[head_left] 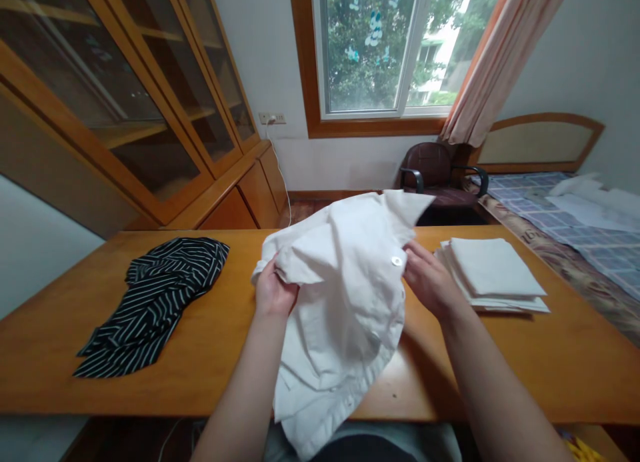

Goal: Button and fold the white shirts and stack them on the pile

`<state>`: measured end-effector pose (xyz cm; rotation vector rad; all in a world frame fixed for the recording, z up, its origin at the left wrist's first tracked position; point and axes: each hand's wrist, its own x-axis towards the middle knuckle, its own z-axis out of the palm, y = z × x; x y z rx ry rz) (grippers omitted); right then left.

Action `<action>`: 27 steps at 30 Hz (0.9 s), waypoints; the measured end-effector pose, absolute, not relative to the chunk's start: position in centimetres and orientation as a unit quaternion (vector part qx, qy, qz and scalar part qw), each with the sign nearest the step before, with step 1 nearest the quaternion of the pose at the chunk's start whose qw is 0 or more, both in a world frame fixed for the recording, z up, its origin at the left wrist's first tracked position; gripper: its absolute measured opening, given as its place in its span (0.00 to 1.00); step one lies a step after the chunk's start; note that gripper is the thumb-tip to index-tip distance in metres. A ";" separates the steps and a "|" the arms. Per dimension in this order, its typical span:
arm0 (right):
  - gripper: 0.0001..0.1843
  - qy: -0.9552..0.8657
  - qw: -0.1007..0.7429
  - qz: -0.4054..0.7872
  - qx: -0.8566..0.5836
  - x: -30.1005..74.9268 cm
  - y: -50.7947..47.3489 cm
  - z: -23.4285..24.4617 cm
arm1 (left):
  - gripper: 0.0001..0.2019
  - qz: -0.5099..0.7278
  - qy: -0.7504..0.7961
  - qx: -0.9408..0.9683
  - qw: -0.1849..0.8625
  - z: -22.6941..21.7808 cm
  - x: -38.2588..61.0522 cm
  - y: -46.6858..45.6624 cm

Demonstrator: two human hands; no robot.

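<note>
A white buttoned shirt (340,302) hangs crumpled above the wooden table (220,342), its lower part drooping past the near edge. My left hand (273,292) grips a bunched fold on the shirt's left side. My right hand (427,279) pinches the button edge on the right, close to a white button (397,261). Both hands are closed on the cloth.
A black striped garment (155,299) lies crumpled on the table's left part. A stack of folded white cloths (493,275) sits on the right. Behind the table are a dark armchair (435,172), a wooden glass-door cabinet (150,102), a window and a bed (575,222).
</note>
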<state>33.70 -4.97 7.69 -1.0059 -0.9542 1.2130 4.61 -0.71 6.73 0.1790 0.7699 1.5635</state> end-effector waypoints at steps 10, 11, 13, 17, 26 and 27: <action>0.23 -0.439 0.510 0.517 -0.529 32.9 -3.4 -3.2 | 0.16 0.707 0.453 0.038 0.542 3.9 -5.0 -0.1; 0.22 -0.463 0.511 0.466 -0.555 32.9 -3.4 -3.7 | 0.16 0.714 0.451 0.044 0.534 3.7 -5.1 -0.3; 0.19 -0.508 0.497 0.349 -0.611 32.9 -3.4 -4.1 | 0.17 0.733 0.440 0.074 0.513 3.1 -5.0 -0.7; 0.25 -0.587 0.320 0.305 -0.678 33.1 -3.7 -3.7 | 0.16 0.688 0.473 0.194 0.515 0.9 -3.6 -2.3; 0.21 -0.614 0.203 0.562 -0.515 31.4 -5.2 -2.7 | 0.24 0.307 0.636 0.611 0.357 -0.9 0.3 -5.7; 0.21 -0.630 0.227 0.555 -0.493 30.8 -5.3 -2.7 | 0.25 0.304 0.644 0.608 0.352 -1.0 0.9 -5.7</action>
